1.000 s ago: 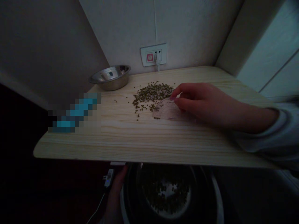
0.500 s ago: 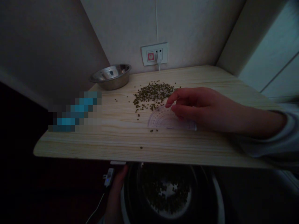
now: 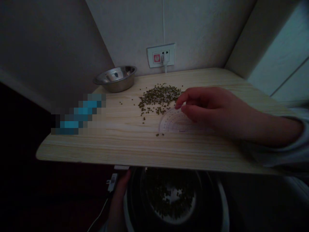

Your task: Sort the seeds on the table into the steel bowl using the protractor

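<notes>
My right hand (image 3: pixel 210 108) is closed on a clear plastic protractor (image 3: pixel 170 124), thumb and fingertips pinching it from above. The protractor is at the tabletop, its curved edge facing the small green beans (image 3: pixel 160 95) scattered beyond it. A few stray beans are in front of the straight edge. Below the table's front edge, my left hand (image 3: pixel 118 199) grips the left side of a dark-looking round bowl (image 3: pixel 225 206). Beans ring a pale patch at that bowl's bottom. Shadow hides most of my left fingers.
A shiny metal bowl (image 3: pixel 118 84) stands at the back left of the wooden table (image 3: pixel 101 146). A blurred-out blue item (image 3: pixel 82 112) is at the left edge. On the wall, a socket (image 3: pixel 161 55) holds a plug. A white charger (image 3: pixel 112 183) with a cable hangs below the table.
My right hand and the protractor have moved a little to the right. A single bean near the front edge no longer shows. My left hand still holds the bowl below.
</notes>
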Motion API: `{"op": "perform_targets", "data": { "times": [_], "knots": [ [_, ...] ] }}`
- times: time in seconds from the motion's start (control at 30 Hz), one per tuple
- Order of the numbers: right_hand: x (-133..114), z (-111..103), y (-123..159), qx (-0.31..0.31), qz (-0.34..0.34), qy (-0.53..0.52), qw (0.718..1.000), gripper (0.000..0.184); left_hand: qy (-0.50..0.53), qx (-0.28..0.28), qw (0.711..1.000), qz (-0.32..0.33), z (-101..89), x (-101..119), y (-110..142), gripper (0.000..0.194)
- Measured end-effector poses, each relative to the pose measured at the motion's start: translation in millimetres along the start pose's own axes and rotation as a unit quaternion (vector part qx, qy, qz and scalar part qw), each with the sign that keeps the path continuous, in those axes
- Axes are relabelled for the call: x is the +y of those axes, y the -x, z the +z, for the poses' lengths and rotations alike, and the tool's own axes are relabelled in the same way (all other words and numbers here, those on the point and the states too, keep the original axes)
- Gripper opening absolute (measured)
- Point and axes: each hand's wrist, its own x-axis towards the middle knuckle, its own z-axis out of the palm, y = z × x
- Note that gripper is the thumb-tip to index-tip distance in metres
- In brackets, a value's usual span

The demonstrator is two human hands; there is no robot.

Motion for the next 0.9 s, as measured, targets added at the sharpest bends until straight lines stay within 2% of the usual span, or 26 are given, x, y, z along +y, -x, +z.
{"op": "perform_targets", "data": {
  "times": [0.13, 0.3, 0.37, 0.53, 0.63, 0.8, 0.9],
  "knots": [
    [-1.3, 0.1, 1.5, -0.057, -0.006, -0.035, 0.998, 0.015, -0.003, 0.057, 0.998, 0.027, 5.6, -2.8, 2.7, 0.022],
    [-1.2, 1.5, 1.6, -0.135, -0.007, -0.018, 0.991, 0.015, -0.01, 0.053, 0.998, -0.037, 20.6, 0.4, 6.2, 0.027],
    [0.1, 0.6, 0.7, -0.144, 0.001, 0.006, 0.99, 0.014, -0.011, 0.055, 0.998, -0.042, 19.8, 2.8, 5.3, 0.025],
    [4.9, -5.3, -0.7, -0.146, 0.018, 0.042, 0.988, 0.012, -0.015, 0.076, 0.997, 0.001, 8.8, 3.9, 1.3, 0.019],
    [8.4, -9.6, -1.1, -0.167, 0.033, 0.038, 0.985, 0.011, -0.004, 0.084, 0.996, 0.021, 9.7, 3.5, 1.4, 0.021],
    [15.6, -16.5, -3.8, -0.197, 0.044, 0.059, 0.978, 0.011, 0.034, 0.057, 0.998, -0.008, 17.5, 3.4, 2.8, 0.024],
    [20.4, -19.7, -5.6, -0.218, 0.04, 0.08, 0.972, 0.012, 0.047, 0.065, 0.997, 0.008, 13.9, -0.2, 1.6, 0.025]
  ]
}}
